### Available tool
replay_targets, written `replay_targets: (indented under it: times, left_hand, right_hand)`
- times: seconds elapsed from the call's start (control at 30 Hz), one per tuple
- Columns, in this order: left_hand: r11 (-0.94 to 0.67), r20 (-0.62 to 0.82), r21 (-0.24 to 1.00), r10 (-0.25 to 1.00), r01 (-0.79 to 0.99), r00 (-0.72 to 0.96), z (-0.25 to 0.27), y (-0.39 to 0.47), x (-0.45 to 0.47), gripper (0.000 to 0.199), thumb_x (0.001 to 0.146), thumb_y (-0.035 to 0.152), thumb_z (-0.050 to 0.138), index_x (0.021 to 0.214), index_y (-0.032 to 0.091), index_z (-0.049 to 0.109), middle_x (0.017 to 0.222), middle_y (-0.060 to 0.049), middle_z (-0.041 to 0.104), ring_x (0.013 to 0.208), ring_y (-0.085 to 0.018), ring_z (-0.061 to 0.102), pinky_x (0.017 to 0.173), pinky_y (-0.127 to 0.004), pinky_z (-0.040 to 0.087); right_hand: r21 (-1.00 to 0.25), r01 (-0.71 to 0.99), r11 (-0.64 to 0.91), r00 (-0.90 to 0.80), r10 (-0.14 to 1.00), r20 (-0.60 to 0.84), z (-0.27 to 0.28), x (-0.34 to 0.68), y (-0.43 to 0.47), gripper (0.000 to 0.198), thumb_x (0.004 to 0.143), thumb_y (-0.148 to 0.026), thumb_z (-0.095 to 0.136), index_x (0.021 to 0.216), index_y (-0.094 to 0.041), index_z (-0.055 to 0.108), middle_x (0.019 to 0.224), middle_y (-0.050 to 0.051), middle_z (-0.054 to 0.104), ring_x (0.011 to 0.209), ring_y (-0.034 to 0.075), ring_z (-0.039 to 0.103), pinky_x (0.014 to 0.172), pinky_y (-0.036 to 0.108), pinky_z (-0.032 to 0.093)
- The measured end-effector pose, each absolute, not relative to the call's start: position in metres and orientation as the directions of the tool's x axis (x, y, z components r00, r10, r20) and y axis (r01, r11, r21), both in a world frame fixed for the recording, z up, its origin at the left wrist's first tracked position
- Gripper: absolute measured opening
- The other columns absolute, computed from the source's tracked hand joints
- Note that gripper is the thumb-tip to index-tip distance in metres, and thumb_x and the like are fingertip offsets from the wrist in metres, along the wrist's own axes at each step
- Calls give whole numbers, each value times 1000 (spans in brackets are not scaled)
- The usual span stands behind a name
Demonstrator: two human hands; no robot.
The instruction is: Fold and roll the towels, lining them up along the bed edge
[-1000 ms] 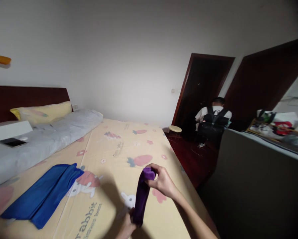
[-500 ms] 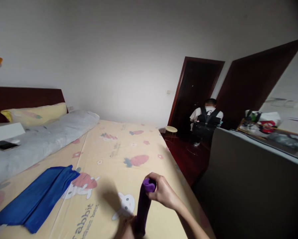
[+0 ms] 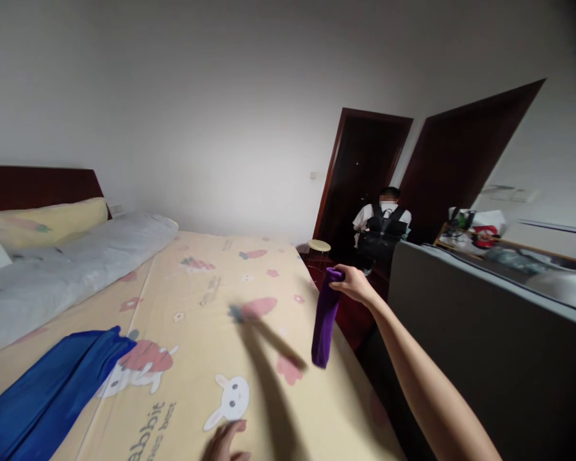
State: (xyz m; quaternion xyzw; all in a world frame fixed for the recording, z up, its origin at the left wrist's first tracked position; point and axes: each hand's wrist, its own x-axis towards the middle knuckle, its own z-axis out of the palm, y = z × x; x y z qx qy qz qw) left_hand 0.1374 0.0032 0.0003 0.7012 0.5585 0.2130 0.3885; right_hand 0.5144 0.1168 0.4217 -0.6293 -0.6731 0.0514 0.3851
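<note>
The right hand (image 3: 357, 285) pinches the purple cloth (image 3: 325, 326) by its top, the left hand (image 3: 223, 443) loosely spread.

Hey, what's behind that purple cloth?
Behind the purple cloth in the right hand, bed sheet shows around its lower end and dark red floor beside its upper part. Whatever is straight behind the cloth is covered, so it can't be seen.

purple cloth (image 3: 323, 323): 1 | blue cloth (image 3: 52, 390): 1 | wearer's hands (image 3: 356, 284): 2 | stool (image 3: 319, 246): 1

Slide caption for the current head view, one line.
Right hand holding a purple cloth, left hand apart, blue cloth lying on the bed.
</note>
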Motion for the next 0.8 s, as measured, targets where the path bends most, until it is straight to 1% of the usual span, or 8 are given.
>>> replay_targets:
  times: [0.1, 0.2, 0.27, 0.37, 0.43, 0.47, 0.63, 0.8]
  left_hand:
    - [-105, -103, 767, 953, 633, 284, 3, 3, 139, 51, 67, 34, 60, 118, 37, 62, 125, -3, 66, 122, -28, 57, 107, -37, 45]
    - [-133, -71, 762, 956, 634, 285, 1, 3, 139, 44, 69, 33, 59, 113, 36, 64, 121, -3, 68, 120, -28, 58, 106, -37, 46]
    - [-149, -44, 769, 958, 622, 283, -4, 3, 138, 41, 70, 32, 58, 111, 35, 64, 119, -4, 69, 118, -27, 60, 104, -36, 47]
    - [-170, -20, 782, 955, 600, 296, -12, 3, 135, 37, 73, 33, 55, 110, 36, 64, 116, -3, 69, 115, -25, 61, 101, -35, 49]
    - [-166, -16, 795, 956, 583, 294, -13, 2, 133, 35, 75, 33, 54, 108, 37, 64, 114, -2, 70, 114, -24, 62, 99, -33, 51]
    - [-160, -12, 805, 958, 571, 286, -13, 1, 133, 33, 75, 34, 53, 106, 38, 64, 114, -1, 70, 114, -23, 62, 97, -32, 52]
    - [-133, 18, 863, 972, 487, 233, 2, -7, 138, 29, 78, 38, 51, 102, 34, 66, 112, -1, 71, 112, -21, 63, 90, -27, 55]
    - [-66, 15, 877, 994, 476, 111, 19, -2, 120, 33, 76, 50, 53, 98, 30, 70, 107, -3, 74, 100, -24, 68, 87, -30, 56]
  right_hand:
    - [-551, 827, 114, 250, 803, 541, 391, 538, 117, 39, 63, -33, 63, 98, -16, 65, 90, 5, 68, 82, 19, 58, 74, 29, 41]
    - [-619, 784, -44, 460, 712, 531, 323, 554, 91, 47, 69, -46, 53, 106, -17, 59, 102, 10, 66, 92, 24, 59, 80, 34, 44]
    - [-686, 704, -185, 609, 653, 449, 262, 555, 61, 54, 69, -54, 47, 105, -15, 57, 95, 13, 67, 87, 27, 62, 77, 37, 46]
    - [-746, 553, -371, 765, 582, 277, 172, 546, 11, 55, 64, -60, 42, 96, -16, 57, 79, 15, 68, 73, 30, 65, 65, 39, 50]
    - [-756, 475, -451, 816, 546, 188, 126, 538, -18, 56, 63, -62, 38, 93, -18, 56, 73, 15, 67, 67, 32, 66, 59, 41, 51]
    - [-757, 451, -473, 829, 537, 158, 108, 535, -30, 56, 64, -62, 37, 93, -18, 55, 74, 15, 68, 68, 33, 67, 60, 41, 51]
    - [-734, 417, -536, 836, 544, 78, 54, 534, -61, 53, 66, -62, 38, 98, -22, 53, 93, 16, 71, 90, 35, 68, 78, 45, 54]
    - [-699, 439, -564, 827, 558, 69, 27, 537, -70, 57, 65, -64, 36, 100, -21, 52, 94, 17, 70, 97, 40, 66, 86, 54, 50]
